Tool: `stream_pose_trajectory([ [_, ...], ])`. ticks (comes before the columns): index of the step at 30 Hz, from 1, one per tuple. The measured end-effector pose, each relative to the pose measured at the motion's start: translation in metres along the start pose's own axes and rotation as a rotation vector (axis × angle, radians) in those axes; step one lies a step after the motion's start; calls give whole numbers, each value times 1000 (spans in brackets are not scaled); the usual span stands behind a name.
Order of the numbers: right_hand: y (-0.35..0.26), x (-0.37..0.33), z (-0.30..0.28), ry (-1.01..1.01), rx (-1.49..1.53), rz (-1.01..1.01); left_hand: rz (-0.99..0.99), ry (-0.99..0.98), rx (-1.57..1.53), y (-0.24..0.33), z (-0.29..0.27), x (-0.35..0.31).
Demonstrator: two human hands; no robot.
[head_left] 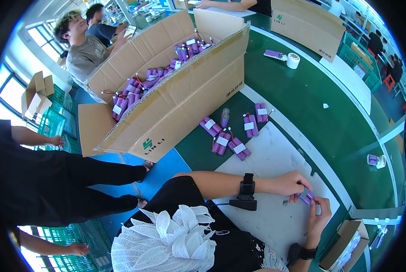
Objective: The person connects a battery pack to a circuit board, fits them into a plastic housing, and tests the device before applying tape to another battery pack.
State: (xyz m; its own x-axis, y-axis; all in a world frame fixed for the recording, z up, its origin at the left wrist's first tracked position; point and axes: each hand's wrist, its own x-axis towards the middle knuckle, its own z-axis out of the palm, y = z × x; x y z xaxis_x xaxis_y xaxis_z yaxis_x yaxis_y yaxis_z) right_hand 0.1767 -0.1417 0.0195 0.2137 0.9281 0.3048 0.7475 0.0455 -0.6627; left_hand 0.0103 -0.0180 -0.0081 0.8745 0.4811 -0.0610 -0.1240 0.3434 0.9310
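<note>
Both my hands are on a small purple battery pack (pixel 305 196) over the pale work surface. My left hand (pixel 292 185) pinches its upper side, with a black strap at the wrist. The fingers of my right hand (pixel 320 211) grip its lower right end. Part of the pack is hidden by my fingers. Farther up the table lie several purple battery packs (pixel 221 141) with white labels and thin wires. A single greenish-grey cell (pixel 225 117) stands among them.
A large cardboard box (pixel 198 109) full of purple battery packs stands at upper left. White rolls (pixel 293 60) of labels sit on the green table (pixel 321 113). A small open carton (pixel 345 247) is at lower right. People stand at the left.
</note>
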Motion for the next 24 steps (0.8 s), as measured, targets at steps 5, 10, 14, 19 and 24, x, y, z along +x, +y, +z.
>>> stream_pose_trajectory([
  [5, -1, 1, 2, 3, 32, -22, -18, -22, 22, 1, -3, -1],
  [10, 1, -3, 5, 43, 104, 3, -45, -27, 14, 2, -1, -2],
  [14, 6, -4, -1, 21, 106, -66, -89, -63, 43, 13, -1, 0],
  [19, 0, 9, 2, -11, 193, -52, -170, -65, 0, 6, -9, -5],
  [24, 8, 6, -4, 41, 123, -60, -223, -101, 78, 13, -7, 2],
])
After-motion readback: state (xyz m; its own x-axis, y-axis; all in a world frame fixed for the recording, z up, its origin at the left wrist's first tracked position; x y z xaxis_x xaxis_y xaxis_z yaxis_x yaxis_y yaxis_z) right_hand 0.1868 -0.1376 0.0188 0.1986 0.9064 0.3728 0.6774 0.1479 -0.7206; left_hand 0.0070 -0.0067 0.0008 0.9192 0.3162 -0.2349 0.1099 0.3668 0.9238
